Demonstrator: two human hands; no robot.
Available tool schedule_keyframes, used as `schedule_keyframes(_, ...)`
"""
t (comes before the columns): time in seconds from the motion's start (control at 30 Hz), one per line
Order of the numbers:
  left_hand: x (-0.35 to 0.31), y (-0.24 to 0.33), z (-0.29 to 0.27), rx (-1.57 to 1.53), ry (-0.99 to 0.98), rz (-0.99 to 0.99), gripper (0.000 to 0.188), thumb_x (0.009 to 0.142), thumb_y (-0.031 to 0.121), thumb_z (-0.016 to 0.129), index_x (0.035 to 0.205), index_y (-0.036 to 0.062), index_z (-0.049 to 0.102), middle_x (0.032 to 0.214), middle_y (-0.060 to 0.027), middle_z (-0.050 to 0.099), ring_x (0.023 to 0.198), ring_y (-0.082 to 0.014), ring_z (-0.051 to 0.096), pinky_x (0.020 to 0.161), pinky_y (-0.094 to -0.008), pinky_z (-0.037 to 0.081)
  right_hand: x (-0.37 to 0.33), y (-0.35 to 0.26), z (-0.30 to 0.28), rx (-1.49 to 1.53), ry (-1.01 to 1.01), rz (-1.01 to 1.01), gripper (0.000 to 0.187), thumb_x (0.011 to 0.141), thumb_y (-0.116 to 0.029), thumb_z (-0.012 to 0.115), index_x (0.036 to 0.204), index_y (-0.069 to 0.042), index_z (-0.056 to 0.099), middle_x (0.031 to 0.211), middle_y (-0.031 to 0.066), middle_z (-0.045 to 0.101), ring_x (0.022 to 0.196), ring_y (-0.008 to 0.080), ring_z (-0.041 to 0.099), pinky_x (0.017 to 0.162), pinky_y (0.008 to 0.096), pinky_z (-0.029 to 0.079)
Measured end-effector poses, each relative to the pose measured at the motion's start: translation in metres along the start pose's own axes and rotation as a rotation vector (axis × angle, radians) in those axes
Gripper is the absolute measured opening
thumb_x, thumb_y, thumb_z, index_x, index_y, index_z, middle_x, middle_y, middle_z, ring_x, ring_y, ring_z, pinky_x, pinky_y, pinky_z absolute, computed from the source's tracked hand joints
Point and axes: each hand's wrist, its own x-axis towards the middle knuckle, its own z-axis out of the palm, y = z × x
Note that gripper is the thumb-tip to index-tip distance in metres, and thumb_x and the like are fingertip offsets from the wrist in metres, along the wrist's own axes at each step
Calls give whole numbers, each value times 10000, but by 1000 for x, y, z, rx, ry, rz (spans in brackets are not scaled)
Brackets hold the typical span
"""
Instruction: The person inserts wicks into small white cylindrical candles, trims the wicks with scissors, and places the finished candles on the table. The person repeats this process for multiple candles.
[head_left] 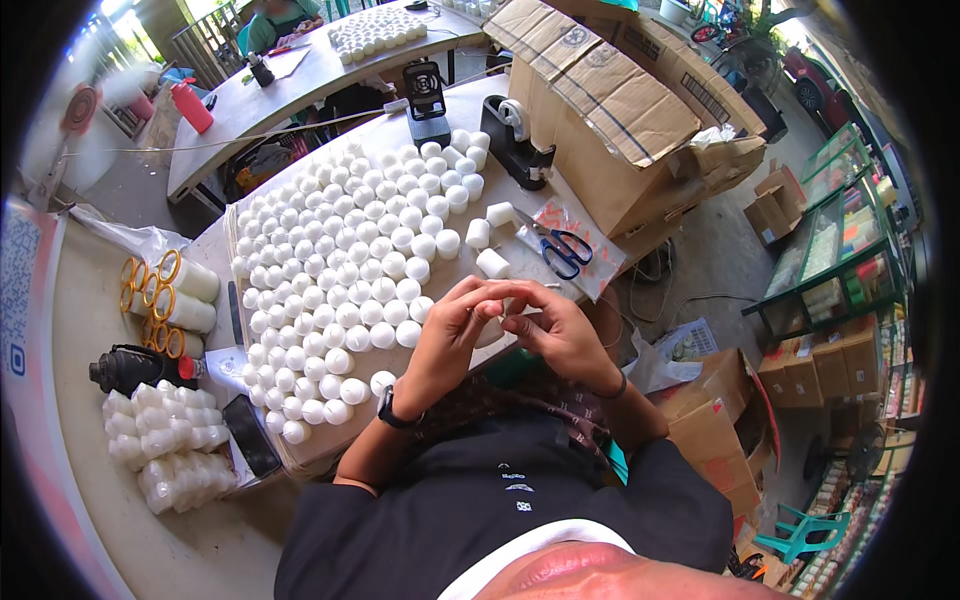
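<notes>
My left hand (452,338) and my right hand (568,340) meet in front of my chest at the table's near edge. The fingers of both are bent and pinched together at the tips. Whatever lies between them is too small and covered to make out. Left of my hands, many short white candles (345,313) stand upright in close rows across the table. Just beyond my fingertips, a loose white candle (492,264) lies tilted, with two others close behind it. Scissors (566,254) with dark blue handles rest on a clear plastic bag (592,232) to the right.
A black tape dispenser (515,145) and a black stand (424,100) sit at the table's far side. A large open carton (590,120) stands at the right. Plastic-wrapped candle packs (165,430) lie at far left. Another person (283,22) is behind the far table (270,105).
</notes>
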Motion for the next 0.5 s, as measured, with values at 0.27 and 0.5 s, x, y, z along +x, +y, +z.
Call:
schedule_keyframes(0.27, -11, 14, -2, 251, 87, 112, 429, 859, 125, 704, 1286, 155, 680, 966, -83, 620, 793, -178, 625, 706, -312, 529, -20, -20, 14, -204, 233, -186, 111, 894, -21, 721, 983, 40, 689, 790, -1, 601, 792, 52, 588, 691, 199, 463)
schedule_keyframes(0.5, -14, 0, -6, 356, 317, 406, 347, 636, 171, 895, 936, 76, 749, 784, -30, 633, 756, -201, 610, 683, -327, 497, -25, -17, 12, 33, 166, -45, 143, 949, -103, 681, 944, 39, 694, 862, 30, 673, 791, 56, 579, 720, 207, 456)
